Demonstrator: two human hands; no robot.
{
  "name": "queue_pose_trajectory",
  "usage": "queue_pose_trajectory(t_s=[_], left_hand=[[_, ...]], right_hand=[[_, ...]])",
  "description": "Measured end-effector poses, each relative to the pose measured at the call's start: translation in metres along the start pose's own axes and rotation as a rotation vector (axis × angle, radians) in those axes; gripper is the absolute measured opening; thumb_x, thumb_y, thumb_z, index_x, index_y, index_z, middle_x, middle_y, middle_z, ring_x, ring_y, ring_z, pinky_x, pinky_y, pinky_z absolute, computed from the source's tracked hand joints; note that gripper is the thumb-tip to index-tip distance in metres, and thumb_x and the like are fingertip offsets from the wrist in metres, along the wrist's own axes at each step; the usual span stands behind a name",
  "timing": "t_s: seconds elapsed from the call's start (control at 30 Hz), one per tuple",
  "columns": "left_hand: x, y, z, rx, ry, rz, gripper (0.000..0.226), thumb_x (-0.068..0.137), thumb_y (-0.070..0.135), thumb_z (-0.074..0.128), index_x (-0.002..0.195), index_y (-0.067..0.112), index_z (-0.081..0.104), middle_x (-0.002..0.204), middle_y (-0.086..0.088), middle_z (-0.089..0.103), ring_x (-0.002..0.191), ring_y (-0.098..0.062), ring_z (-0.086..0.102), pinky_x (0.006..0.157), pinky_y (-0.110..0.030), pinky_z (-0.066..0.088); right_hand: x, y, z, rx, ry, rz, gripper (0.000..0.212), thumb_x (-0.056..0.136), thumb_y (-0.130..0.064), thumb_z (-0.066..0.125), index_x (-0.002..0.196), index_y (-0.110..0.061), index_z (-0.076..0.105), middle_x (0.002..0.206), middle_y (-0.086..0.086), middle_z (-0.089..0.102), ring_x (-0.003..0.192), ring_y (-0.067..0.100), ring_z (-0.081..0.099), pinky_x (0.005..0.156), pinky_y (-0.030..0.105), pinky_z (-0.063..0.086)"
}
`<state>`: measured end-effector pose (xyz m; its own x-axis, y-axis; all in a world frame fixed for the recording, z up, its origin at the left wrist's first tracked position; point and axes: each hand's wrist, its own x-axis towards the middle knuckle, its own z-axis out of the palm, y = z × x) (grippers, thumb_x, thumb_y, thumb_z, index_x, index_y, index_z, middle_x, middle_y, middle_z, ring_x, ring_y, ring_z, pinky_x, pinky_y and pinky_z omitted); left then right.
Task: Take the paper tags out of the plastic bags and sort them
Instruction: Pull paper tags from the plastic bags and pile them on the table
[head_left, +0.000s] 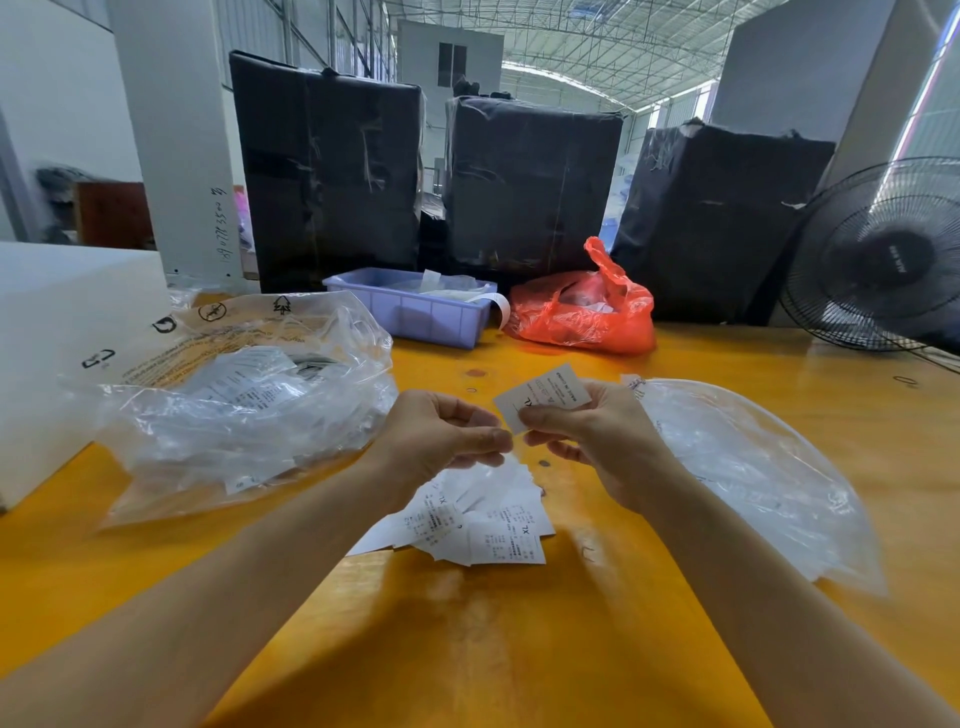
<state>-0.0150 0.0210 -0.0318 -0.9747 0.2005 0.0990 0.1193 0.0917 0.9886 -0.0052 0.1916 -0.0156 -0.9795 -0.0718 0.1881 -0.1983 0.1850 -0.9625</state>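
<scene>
A glossy yellow tabletop (727, 364) fills the foreground; behind it stand three black-wrapped bales (332, 171), a white pillar (176, 135) and a black fan (883, 254), under a daylit truss roof (571, 41).

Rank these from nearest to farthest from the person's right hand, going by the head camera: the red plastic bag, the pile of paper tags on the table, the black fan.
Measured from the right hand:
1. Pile of paper tags: just below it, toward the left, on the yellow table.
2. Red plastic bag: straight beyond it, near the table's far edge.
3. Black fan: far right corner, clearly the farthest.
</scene>
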Motion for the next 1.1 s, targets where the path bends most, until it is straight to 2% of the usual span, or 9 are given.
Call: queue_pose_trajectory(t_s=[0.2,0.33,0.43,0.63,0.83,0.97,1.1], left_hand=[[0.0004,-0.0012,0.0002,-0.018,-0.005,-0.005,0.027,0.063,0.009,0.081,0.085,0.009,0.066,0.072,-0.005,0.074,0.064,-0.012,0.071,0.056,-0.015,0.053],[0.0017,-0.0023,0.0006,-0.019,-0.007,-0.007,0.022,0.065,0.004,0.080,0.081,0.011,0.065,0.069,-0.002,0.073,0.063,-0.012,0.070,0.062,-0.021,0.052],[0.0021,-0.0027,0.0000,-0.017,-0.009,-0.008,0.023,0.066,0.004,0.080,0.082,0.010,0.065,0.070,-0.002,0.074,0.063,-0.012,0.070,0.060,-0.019,0.052],[0.0016,-0.0013,-0.0002,-0.020,-0.058,-0.037,0.025,0.067,0.007,0.080,0.085,0.010,0.064,0.070,-0.004,0.074,0.064,-0.011,0.071,0.053,-0.014,0.050],[0.0008,-0.0004,0.0000,0.012,-0.084,-0.020,0.023,0.068,0.009,0.080,0.085,0.009,0.066,0.073,-0.002,0.074,0.068,-0.011,0.071,0.058,-0.016,0.053],[0.0019,0.0009,-0.0022,-0.007,-0.062,-0.025,0.027,0.065,0.012,0.080,0.087,0.009,0.065,0.075,-0.002,0.075,0.068,-0.012,0.071,0.061,-0.018,0.054],[0.0012,0.0009,-0.0014,-0.020,-0.063,-0.034,0.028,0.066,0.011,0.079,0.090,0.009,0.065,0.075,-0.004,0.075,0.067,-0.012,0.072,0.055,-0.015,0.052]], right_hand=[[0.0004,0.0010,-0.0010,0.003,0.003,0.010,0.010,0.077,-0.010,0.073,0.079,-0.018,0.067,0.072,-0.002,0.072,0.064,0.011,0.067,0.072,0.032,0.047],[-0.0010,0.0010,0.0013,-0.018,-0.030,0.017,0.011,0.076,-0.009,0.074,0.078,-0.017,0.067,0.070,-0.001,0.071,0.061,0.009,0.066,0.066,0.029,0.047],[-0.0014,0.0009,0.0015,-0.022,-0.035,0.017,0.011,0.076,-0.007,0.073,0.077,-0.016,0.067,0.068,-0.001,0.071,0.059,0.009,0.066,0.062,0.028,0.046],[0.0003,0.0015,0.0000,0.057,-0.024,0.069,0.010,0.075,-0.009,0.074,0.079,-0.016,0.068,0.069,-0.002,0.071,0.063,0.012,0.067,0.072,0.034,0.047],[-0.0005,0.0023,-0.0005,0.017,-0.071,0.119,0.010,0.073,-0.010,0.076,0.078,-0.015,0.069,0.069,0.000,0.070,0.064,0.011,0.064,0.077,0.035,0.049],[0.0009,0.0032,-0.0029,0.007,-0.066,0.115,0.010,0.073,-0.009,0.076,0.078,-0.015,0.069,0.068,-0.002,0.070,0.062,0.010,0.065,0.078,0.035,0.050],[0.0016,0.0041,-0.0031,0.041,-0.028,0.080,0.010,0.075,-0.009,0.075,0.079,-0.014,0.068,0.068,-0.001,0.072,0.063,0.013,0.067,0.074,0.034,0.050]])
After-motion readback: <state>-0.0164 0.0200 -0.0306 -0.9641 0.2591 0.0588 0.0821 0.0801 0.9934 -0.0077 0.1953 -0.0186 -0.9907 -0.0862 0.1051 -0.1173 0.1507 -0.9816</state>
